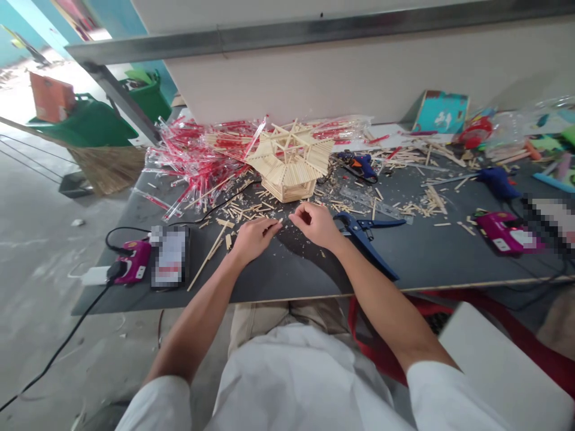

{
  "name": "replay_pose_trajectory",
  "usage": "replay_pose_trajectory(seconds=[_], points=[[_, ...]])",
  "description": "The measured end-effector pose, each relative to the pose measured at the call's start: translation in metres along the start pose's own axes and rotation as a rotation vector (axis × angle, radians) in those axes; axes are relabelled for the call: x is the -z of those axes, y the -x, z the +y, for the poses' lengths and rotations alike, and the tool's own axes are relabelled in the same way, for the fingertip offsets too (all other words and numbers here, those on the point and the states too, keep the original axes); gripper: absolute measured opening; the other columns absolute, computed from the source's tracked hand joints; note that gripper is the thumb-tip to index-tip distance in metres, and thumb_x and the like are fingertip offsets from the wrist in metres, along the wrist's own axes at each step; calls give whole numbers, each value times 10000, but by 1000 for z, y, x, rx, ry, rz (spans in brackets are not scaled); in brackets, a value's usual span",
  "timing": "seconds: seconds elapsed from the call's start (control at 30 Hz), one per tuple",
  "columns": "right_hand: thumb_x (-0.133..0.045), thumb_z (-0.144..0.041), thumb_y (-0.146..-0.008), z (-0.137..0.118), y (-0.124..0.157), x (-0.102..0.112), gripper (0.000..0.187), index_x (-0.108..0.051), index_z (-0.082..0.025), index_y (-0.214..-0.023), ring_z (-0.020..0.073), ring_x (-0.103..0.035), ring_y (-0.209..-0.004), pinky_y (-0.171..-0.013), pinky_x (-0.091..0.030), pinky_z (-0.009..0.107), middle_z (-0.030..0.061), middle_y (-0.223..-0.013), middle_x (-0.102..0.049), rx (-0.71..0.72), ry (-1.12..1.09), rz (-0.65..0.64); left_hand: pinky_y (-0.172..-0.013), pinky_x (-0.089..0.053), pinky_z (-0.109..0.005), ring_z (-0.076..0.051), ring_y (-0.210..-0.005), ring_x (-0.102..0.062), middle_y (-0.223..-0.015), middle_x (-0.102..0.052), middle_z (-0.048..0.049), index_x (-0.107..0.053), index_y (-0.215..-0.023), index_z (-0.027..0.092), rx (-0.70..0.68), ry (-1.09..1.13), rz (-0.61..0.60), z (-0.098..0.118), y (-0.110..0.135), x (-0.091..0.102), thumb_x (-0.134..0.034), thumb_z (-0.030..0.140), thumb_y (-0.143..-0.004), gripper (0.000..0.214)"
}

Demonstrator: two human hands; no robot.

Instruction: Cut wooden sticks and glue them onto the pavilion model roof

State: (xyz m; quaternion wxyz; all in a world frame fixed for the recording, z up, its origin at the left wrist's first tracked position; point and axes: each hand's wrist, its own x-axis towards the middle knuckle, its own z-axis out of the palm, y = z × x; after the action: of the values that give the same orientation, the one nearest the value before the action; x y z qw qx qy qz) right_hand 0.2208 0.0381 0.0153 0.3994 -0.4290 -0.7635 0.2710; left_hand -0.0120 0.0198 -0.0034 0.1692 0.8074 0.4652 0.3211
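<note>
White shirt (287, 383) is nearest cam, below table (269, 282) edge. L hand (254, 238): fingers narrow, tips pinched; contents, if any, can't tell. R hand (318, 224): thumb & index curled, gap narrow; contents likewise unclear. Wooden stick model (291, 170) stands on table, just beyond both hands. Blue cutter (366, 248) lies just beside R hand; loose sticks (435, 200) scattered R of model.

From where I stand, the plain white shirt (291, 383) looks creased in front; its short sleeves (157, 404) leave both forearms (204, 311) bare; the trousers (256, 323) are pale beige.
</note>
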Motion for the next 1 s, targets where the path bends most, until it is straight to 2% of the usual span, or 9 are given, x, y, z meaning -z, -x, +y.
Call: replay_pose_trajectory(seconds=[0.13, 0.27, 0.33, 0.5, 0.7, 0.9, 1.0], points=[[-572, -361, -998, -1, 2, -2, 248, -505, -218, -806, 133, -484, -636, -656, -379, 289, -23, -715, -527, 74, 1, -88, -899, -532, -285, -185, -939, -737, -1033, -791, -55, -778, -1072, 207, -7, -2, 2, 0, 1, 1, -561, 421, -1054, 305], [-527, -377, -1022, -2, 3, -5, 309, -452, -226, -764, 138, -467, -641, -661, -362, 297, -27, -696, -479, 88, 8, -122, -871, -525, -277, -182, -931, -734, -1041, -788, -59, -769, -1073, 206, -31, -4, -7, 4, 1, 3, -550, 406, -1062, 298], [-546, -424, -1022, -4, 3, -7, 313, -483, -224, -789, 137, -477, -630, -654, -368, 294, -30, -692, -496, 66, 1, -120, -835, -517, -271, -175, -897, -724, -1013, -781, -60, -765, -1067, 204, -45, -10, -25, 6, 2, 5, -536, 398, -1069, 300], [-626, -478, -984, -7, 4, -10, 265, -627, -214, -956, 143, -563, -625, -655, -427, 291, -7, -759, -645, -30, -96, -149, -771, -484, -262, -157, -808, -691, -908, -746, -46, -757, -1032, 194, -81, -50, -71, 10, 2, 8, -506, 406, -1082, 332], [-600, -466, -995, -9, 6, -12, 260, -635, -209, -997, 148, -584, -588, -614, -439, 290, -14, -717, -634, -113, -243, -262, -686, -420, -256, -135, -735, -658, -856, -731, -30, -760, -1019, 195, -125, -106, -119, 14, 3, 13, -523, 411, -1078, 326], [-593, -373, -958, -13, 7, -10, 175, -607, -202, -921, 140, -536, -629, -628, -418, 274, -12, -719, -617, -53, -156, -279, -701, -451, -256, -142, -762, -676, -848, -739, -34, -767, -973, 196, -157, -52, -180, 14, 5, 13, -551, 392, -1062, 305], [-588, -324, -934, -15, 7, -7, 126, -606, -205, -896, 143, -560, -644, -650, -422, 272, -11, -716, -633, -49, -96, -295, -734, -489, -247, -136, -771, -686, -879, -765, -24, -788, -954, 220, -129, 39, -137, 16, 7, 29, -625, 429, -1019, 273]])
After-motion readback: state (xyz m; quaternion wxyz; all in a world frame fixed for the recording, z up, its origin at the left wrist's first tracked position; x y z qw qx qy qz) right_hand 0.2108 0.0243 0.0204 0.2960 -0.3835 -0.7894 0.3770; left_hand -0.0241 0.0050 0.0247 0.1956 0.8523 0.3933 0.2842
